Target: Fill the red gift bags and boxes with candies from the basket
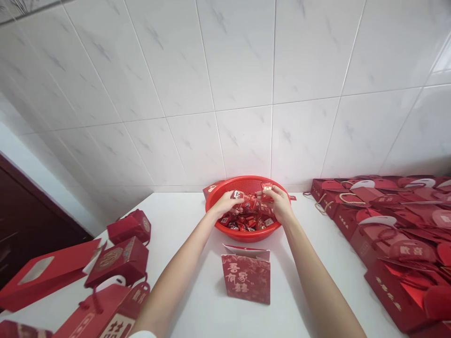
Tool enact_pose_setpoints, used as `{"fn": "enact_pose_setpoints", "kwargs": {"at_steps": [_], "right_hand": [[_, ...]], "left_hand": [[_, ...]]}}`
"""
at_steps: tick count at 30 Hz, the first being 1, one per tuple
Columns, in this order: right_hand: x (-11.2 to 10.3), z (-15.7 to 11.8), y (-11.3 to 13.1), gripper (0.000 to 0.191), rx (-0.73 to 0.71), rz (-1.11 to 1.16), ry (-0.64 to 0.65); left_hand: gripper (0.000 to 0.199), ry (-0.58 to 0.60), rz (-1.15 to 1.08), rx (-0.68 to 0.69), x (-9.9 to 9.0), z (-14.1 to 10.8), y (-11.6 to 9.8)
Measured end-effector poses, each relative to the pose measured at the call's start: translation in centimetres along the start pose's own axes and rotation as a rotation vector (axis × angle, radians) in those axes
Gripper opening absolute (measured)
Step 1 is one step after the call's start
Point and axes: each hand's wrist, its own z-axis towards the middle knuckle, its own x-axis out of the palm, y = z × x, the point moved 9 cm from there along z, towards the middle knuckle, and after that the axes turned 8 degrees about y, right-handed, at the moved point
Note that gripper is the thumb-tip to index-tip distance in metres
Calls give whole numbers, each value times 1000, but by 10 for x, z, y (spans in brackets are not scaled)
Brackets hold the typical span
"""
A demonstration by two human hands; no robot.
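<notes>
A red plastic basket (243, 236) with a perforated wall stands against the tiled wall and holds many small red wrapped candies (251, 223). Over its left part, my left hand (229, 203) is closed on a red wrapped candy (238, 194) with a printed label. My right hand (279, 203), at the basket's right side, pinches another red candy packet (267, 187) with gold print. In front of the basket, between my forearms, an open red paper box (246, 278) with gold characters stands upright on the white table.
Rows of red gift boxes (380, 230) fill the table's right side. At the left stand more red boxes (120, 263) and a red paper bag (49, 272). Another red box (210, 188) sits partly behind the basket, by the tiled wall (243, 141).
</notes>
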Motion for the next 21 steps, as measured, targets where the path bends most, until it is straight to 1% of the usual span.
{"fn": "enact_pose_setpoints", "kwargs": {"at_steps": [3,7,9,12,14,16,18,21], "right_hand": [[3,0,0,27,8,-16,18],[6,-1,1,26,-2,-84,39],[9,-1,2,24,-21,-129,67],[19,-3,1,23,-8,-171,168],[27,-5,-3,24,31,-194,258],[32,-7,-5,23,54,-234,314],[32,-7,-5,22,54,-263,310],[22,-5,-5,21,55,-242,210]], "left_hand": [[29,-25,-117,21,-2,-1,-3],[29,-65,-158,84,-3,-5,-8],[28,-86,-167,89,-5,-8,-8],[26,-100,-183,85,-7,-12,-6],[26,-73,-187,109,-6,-14,-7],[28,-26,-189,145,-2,-14,-9],[31,6,-200,172,1,-14,-10],[32,-6,-249,185,-1,-13,-9]]}}
